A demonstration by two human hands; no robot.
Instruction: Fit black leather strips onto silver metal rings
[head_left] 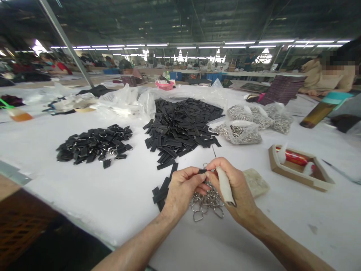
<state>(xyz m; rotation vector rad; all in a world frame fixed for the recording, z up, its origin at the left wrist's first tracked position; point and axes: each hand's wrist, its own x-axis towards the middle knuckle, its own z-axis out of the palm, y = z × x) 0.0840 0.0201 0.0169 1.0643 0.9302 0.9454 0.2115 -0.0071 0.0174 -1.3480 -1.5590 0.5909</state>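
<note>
My left hand [182, 188] pinches a short black strap piece [202, 171] between thumb and fingers. Meeting it fingertip to fingertip, my right hand [237, 186] is closed around a white-wrapped tool handle [225, 184]; a thin dark metal shaft points up beyond the fingers. A metal ring [205, 165] shows just behind the fingertips. Beneath both hands lies a loose heap of silver D-rings [207, 201]. Several flat black strips [161, 194] rest beside my left hand. Farther off is a big pile of black strips [180, 128], and to the left a pile of folded straps with rings [94, 145].
Plastic bags of metal rings [242, 131] stand behind my right hand. A yellowish block [256, 182] and a cardboard tray [299, 177] with a red tube lie to the right, near a lidded bottle [321, 109]. Another person [324, 77] sits at far right.
</note>
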